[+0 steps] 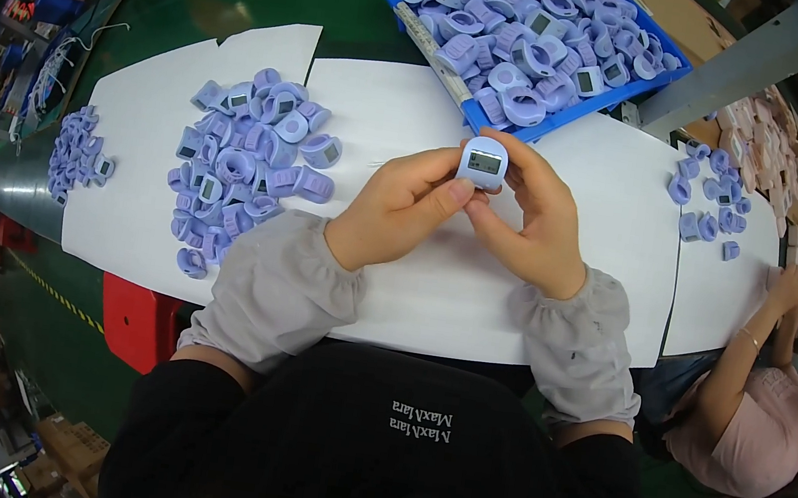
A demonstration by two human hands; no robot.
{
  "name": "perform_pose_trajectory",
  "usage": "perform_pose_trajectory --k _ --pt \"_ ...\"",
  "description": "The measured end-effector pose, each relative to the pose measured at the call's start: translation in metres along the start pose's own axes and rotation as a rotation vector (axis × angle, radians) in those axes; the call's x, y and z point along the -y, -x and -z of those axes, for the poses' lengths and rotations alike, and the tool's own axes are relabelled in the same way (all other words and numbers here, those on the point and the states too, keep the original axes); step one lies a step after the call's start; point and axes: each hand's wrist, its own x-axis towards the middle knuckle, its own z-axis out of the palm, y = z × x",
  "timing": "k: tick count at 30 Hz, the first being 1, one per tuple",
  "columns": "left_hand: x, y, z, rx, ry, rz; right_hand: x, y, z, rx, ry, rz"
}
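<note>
The counter (484, 164) is just off the near corner of the tray (584, 108), pinched in the fingertips of both the left hand (399, 207) and the right hand (538, 229). A sliding thumb could let it slip and drop. The pile (237, 165), nearer the person and left of the tray, could scatter if the left sleeve (289, 280) brushes it.
</note>
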Motion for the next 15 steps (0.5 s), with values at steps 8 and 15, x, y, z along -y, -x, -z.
perform_pose_trajectory --k 8,15 --pt "0.0004 0.0000 -0.0018 0.007 0.035 -0.011 -0.0012 0.0013 0.0003 0.015 0.128 -0.003" --pt "0.0000 -0.0008 -0.0067 -0.065 0.078 -0.028 0.0011 0.0003 0.0015 0.056 0.090 0.011"
